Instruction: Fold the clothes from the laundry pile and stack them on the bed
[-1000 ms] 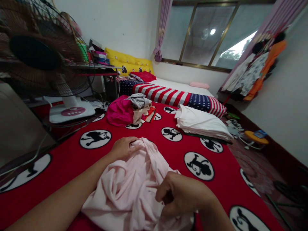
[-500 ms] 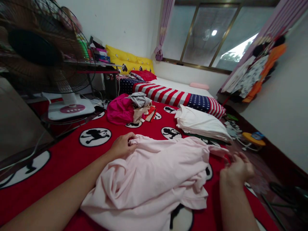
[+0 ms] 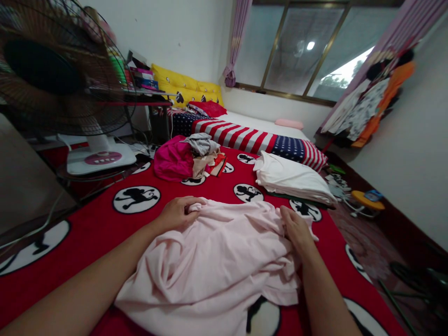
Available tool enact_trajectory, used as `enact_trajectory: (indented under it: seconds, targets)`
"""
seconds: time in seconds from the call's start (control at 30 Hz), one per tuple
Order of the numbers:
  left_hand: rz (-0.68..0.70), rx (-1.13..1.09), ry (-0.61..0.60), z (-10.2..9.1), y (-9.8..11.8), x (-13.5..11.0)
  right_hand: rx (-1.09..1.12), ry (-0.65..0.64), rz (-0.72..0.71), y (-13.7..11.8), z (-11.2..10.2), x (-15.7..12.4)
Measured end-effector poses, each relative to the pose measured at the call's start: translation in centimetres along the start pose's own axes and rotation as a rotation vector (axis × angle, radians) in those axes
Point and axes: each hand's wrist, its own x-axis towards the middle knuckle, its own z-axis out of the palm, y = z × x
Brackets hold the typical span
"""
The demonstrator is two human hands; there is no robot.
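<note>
A pale pink shirt (image 3: 217,261) lies rumpled on a red blanket (image 3: 94,242) printed with black figures in white circles. At its far left corner, my left hand (image 3: 180,212) is closed on the fabric, thumb and fingers pinching a bunched edge. My right hand (image 3: 294,228) grips the far right part of the same shirt, the fingertips partly hidden by the cloth and the hand itself. Between the two hands the shirt's far edge runs fairly straight. Its near part spreads in loose folds towards me.
Beyond the shirt are a folded white stack of clothes (image 3: 294,179) and a heap with a magenta garment (image 3: 173,158). A fan (image 3: 101,156) stands at left. Behind is a bed with a striped, starred cover (image 3: 241,135). A yellow-topped stool (image 3: 367,200) is on the floor at right.
My right hand has moved left and inward from the shirt's outer right end and now grips it nearer the middle. My left hand keeps its hold in about the same place.
</note>
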Motion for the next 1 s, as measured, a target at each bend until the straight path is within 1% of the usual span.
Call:
enact_trajectory:
  seconds: [0.07, 0.1, 0.17, 0.2, 0.27, 0.33, 0.43, 0.5, 0.53, 0.57, 0.6, 0.67, 0.7, 0.73, 0.77, 0.8, 0.83, 0.87, 0.93, 1.0]
  targets:
    - [-0.05, 0.041, -0.01, -0.2, 0.4, 0.0, 0.027, -0.155, 0.004, -0.4, -0.7, -0.5]
    - [-0.078, 0.068, -0.022, -0.3, 0.6, 0.1, 0.01, -0.239, -0.004, -0.6, -0.9, -0.8]
    - [-0.124, 0.133, -0.062, -0.5, 0.9, 0.2, -0.066, -0.367, -0.04, -1.1, -1.1, -1.4]
    - [-0.139, 0.165, -0.086, -0.6, 1.0, 0.2, -0.108, -0.412, -0.063, -1.4, -1.2, -1.7]
    - [-0.158, 0.221, -0.124, -0.8, 1.1, 0.1, -0.147, -0.44, -0.093, -1.9, -1.3, -2.0]
    - [-0.163, 0.259, -0.148, -0.9, 0.9, -0.1, -0.095, -0.445, -0.097, -2.2, -1.6, -2.1]
    - [-0.113, 0.269, -0.212, -1.3, 0.5, -0.2, 0.089, -0.379, -0.04, -2.5, -2.0, -2.0]
    - [-0.045, 0.207, -0.255, -1.8, 0.4, 0.6, 0.231, -0.294, 0.022, -2.6, -2.0, -1.9]
    - [-0.024, 0.165, -0.224, -2.1, 0.4, 1.5, 0.306, -0.239, 0.045, -2.7, -1.8, -1.8]
    - [-0.02, 0.124, -0.139, -2.5, 0.4, 2.8, 0.388, -0.183, 0.051, -2.8, -1.5, -1.8]
    - [-0.023, 0.09, -0.008, -3.0, 0.6, 4.3, 0.475, -0.124, 0.03, -3.0, -1.1, -1.7]
    - [-0.028, 0.044, 0.333, -4.0, 1.0, 7.8, 0.629, -0.017, -0.067, -3.1, -0.3, -1.5]
    - [0.01, 0.025, 0.456, -4.5, 1.2, 9.5, 0.677, 0.012, -0.12, -3.1, 0.1, -1.4]
    - [0.036, 0.015, 0.531, -5.0, 1.5, 10.9, 0.701, 0.026, -0.162, -3.1, 0.5, -1.3]
    - [0.051, 0.013, 0.56, -5.2, 1.8, 11.9, 0.703, 0.03, -0.189, -2.9, 0.8, -1.2]
    - [0.059, 0.022, 0.557, -5.3, 2.2, 12.4, 0.691, 0.026, -0.204, -2.8, 0.9, -1.1]
    - [0.06, 0.04, 0.527, -5.2, 2.6, 12.3, 0.673, 0.021, -0.212, -2.6, 1.0, -1.0]
    - [0.069, 0.064, 0.476, -4.8, 3.1, 11.6, 0.655, 0.024, -0.215, -2.4, 1.1, -0.9]
    - [0.123, 0.108, 0.343, -3.7, 4.1, 8.7, 0.62, 0.07, -0.208, -2.1, 0.9, -0.8]
    - [0.19, 0.113, 0.179, -2.3, 4.8, 4.7, 0.594, 0.145, -0.181, -1.9, 0.7, -0.8]
